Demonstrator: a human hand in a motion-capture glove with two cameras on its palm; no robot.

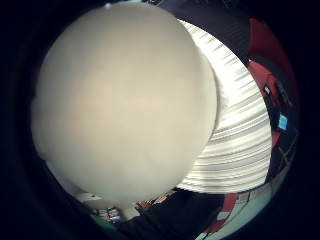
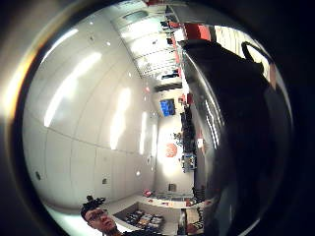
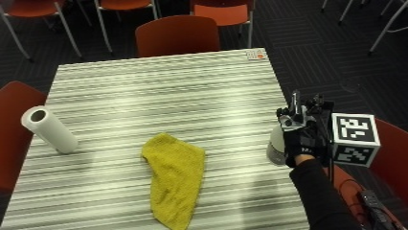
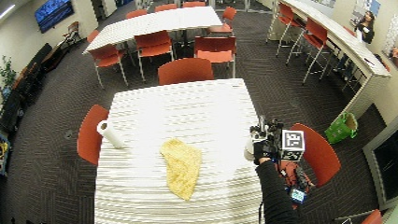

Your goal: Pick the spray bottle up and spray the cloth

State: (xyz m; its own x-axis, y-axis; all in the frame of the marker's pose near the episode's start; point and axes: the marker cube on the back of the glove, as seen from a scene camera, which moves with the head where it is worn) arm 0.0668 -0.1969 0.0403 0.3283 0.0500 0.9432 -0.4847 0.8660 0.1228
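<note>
Yellow cloth point(image 3: 174, 178) is spread near the middle of the striped table point(image 3: 165, 86), well apart from the spray bottle point(image 3: 278, 143) at the table's right edge. The bottle is gripped by the gloved right hand point(image 3: 301, 141), fingers wrapped around it. A paper towel roll point(image 3: 49, 129) lies near the left edge. The bottle's lower body is largely hidden behind the hand.

Striped tabletop point(image 4: 187, 107) on dark patterned carpet point(image 4: 56, 186). Around it, orange chairs point(image 4: 185, 70); beyond, another long table point(image 4: 155, 23); to its far right, a high counter point(image 4: 339, 37) with stools.
</note>
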